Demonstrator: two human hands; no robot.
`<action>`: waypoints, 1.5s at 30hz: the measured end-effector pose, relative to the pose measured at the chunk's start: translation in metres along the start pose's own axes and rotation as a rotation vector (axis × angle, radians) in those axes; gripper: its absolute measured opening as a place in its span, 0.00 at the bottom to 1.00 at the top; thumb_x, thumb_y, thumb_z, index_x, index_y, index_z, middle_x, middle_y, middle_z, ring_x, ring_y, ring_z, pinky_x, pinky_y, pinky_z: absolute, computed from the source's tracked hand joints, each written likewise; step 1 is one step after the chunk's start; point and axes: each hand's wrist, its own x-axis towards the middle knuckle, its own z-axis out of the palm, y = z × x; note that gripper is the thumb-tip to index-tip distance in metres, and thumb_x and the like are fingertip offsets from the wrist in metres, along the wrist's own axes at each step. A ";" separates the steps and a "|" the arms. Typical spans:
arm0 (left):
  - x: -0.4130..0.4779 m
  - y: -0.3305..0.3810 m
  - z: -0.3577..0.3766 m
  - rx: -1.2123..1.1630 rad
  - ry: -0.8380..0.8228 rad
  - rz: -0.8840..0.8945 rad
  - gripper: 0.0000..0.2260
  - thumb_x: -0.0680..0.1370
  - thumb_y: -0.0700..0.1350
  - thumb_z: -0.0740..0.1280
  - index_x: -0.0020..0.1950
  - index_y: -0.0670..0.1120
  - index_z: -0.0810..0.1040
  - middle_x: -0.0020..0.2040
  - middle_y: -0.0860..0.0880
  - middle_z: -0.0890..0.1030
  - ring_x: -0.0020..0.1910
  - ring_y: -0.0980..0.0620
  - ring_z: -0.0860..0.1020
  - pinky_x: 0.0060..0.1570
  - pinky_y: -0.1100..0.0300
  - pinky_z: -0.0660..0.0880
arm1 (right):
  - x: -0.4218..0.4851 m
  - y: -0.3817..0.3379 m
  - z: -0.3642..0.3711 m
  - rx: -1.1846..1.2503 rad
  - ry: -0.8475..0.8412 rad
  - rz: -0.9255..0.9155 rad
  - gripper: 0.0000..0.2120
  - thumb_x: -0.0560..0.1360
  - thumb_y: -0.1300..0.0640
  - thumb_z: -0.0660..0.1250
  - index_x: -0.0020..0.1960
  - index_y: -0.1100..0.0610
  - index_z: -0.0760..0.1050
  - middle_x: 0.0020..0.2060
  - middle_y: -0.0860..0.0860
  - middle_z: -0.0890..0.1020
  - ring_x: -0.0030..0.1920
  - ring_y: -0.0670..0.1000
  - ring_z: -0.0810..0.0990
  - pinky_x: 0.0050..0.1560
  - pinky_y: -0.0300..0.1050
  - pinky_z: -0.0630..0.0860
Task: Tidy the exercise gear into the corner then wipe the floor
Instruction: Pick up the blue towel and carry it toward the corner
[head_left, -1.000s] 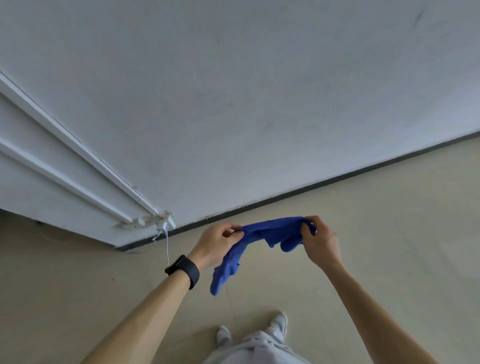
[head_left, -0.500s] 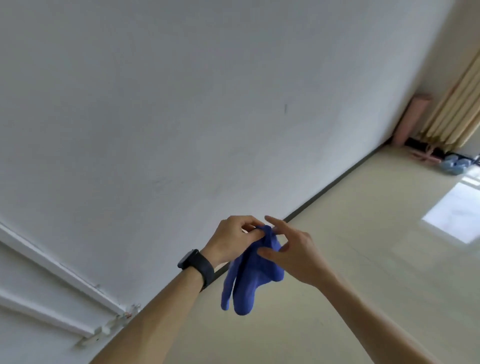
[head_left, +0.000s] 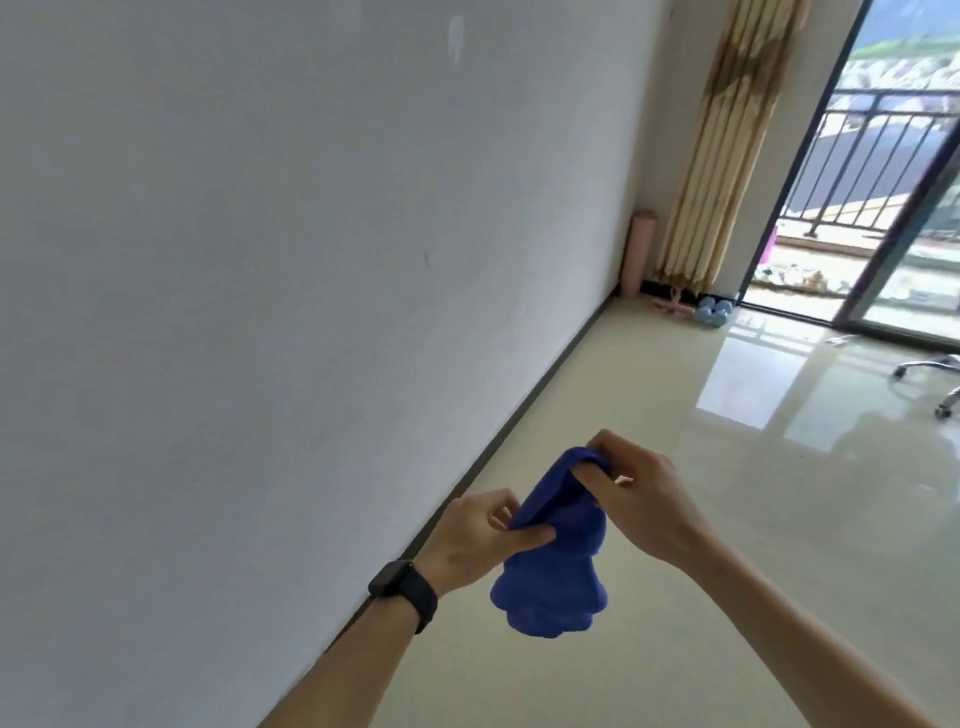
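Cloth: The soft deep-blue cloth (head_left: 556, 561) hung in the air between my two hands, above the floor and near the foot of the wall. Its top was bunched up and its lower part drooped in rounded folds.
Left hand: My left hand (head_left: 478, 540) pinched the cloth's near edge between the thumb and curled fingers.
Right hand: My right hand (head_left: 649, 499) gripped the cloth's top with its fingers curled into the fabric, and sat higher and further out than the left.
Wrist: A black band watch (head_left: 405, 592) sat on my left wrist.
Floor: The glossy pale beige floor (head_left: 675, 649) mirrored the daylight from the doorway.
Wall: A plain white wall (head_left: 260, 312) ran along my left, with a dark skirting strip (head_left: 523, 410) at its foot.
Far corner: A rolled pink mat (head_left: 640, 254) stood upright against the wall, beside a beige pleated curtain (head_left: 727, 156). Pale blue dumbbells (head_left: 712, 310) lay on the floor by the curtain's foot. A thin pink item (head_left: 672, 306) lay just beside them, too small for me to identify.
Doorway: A dark-framed glass door (head_left: 904, 234) showed a balcony railing (head_left: 872, 156) beyond it.
Right edge: The chrome wheeled base of a chair (head_left: 930, 366) stood on the floor.
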 end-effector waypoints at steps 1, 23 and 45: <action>0.004 0.005 0.003 0.020 -0.030 0.026 0.19 0.69 0.64 0.73 0.44 0.48 0.79 0.42 0.50 0.84 0.40 0.53 0.81 0.44 0.56 0.80 | -0.003 0.004 -0.010 -0.033 0.037 -0.008 0.10 0.74 0.54 0.68 0.35 0.53 0.73 0.29 0.50 0.75 0.30 0.49 0.71 0.33 0.40 0.69; 0.077 0.098 0.032 0.786 0.090 0.586 0.10 0.81 0.53 0.61 0.60 0.54 0.76 0.48 0.50 0.81 0.43 0.51 0.79 0.46 0.55 0.80 | -0.027 0.050 -0.082 -0.322 0.324 -0.065 0.08 0.81 0.57 0.62 0.51 0.46 0.77 0.43 0.38 0.80 0.44 0.43 0.78 0.47 0.41 0.76; 0.308 0.305 0.227 0.679 -0.066 0.712 0.11 0.79 0.59 0.63 0.56 0.58 0.80 0.46 0.58 0.80 0.49 0.59 0.74 0.49 0.55 0.77 | 0.099 0.209 -0.356 -0.677 0.408 -0.024 0.08 0.81 0.50 0.61 0.53 0.49 0.78 0.46 0.43 0.82 0.41 0.49 0.79 0.42 0.46 0.76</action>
